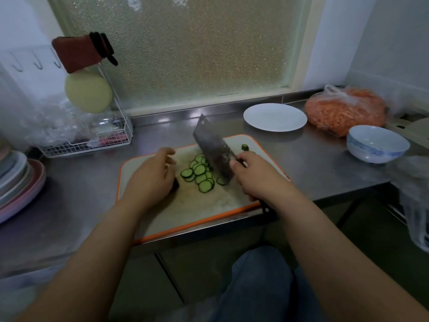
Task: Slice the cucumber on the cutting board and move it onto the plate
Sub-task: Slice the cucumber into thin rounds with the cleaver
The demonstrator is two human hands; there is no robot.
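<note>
Closest to me, my right hand (pixel 251 176) is wrapped round the dark handle of the cleaver (pixel 214 149), whose wide blade stands tilted on the cutting board (pixel 185 205), its edge down among the cucumber slices (pixel 200 174). My left hand (pixel 152 174) rests on the board just to the left of those slices, fingers loosely bent and gripping nothing that I can see; something dark shows under its heel, too hidden for me to tell what it is. The slices lie in an overlapping heap between my two hands, touching the left face of the blade, with one slice peeking out on the blade's right side. A small cucumber end piece (pixel 245 147) sits alone on the board just beyond my right hand. The board, white with an orange rim, lies on the steel table (pixel 81 194), its near edge close to the table's front. Farther out past my right hand stands the white plate (pixel 275 117), bare, well apart from the board. To the right of that hand is a white bowl with blue pattern (pixel 377 144), and behind it a clear bag of orange carrots (pixel 346 110). Far off to the left of my left hand I see a stack of plates (pixel 18 182) and a white wire rack (pixel 92 135) by the frosted window (pixel 185 47).
</note>
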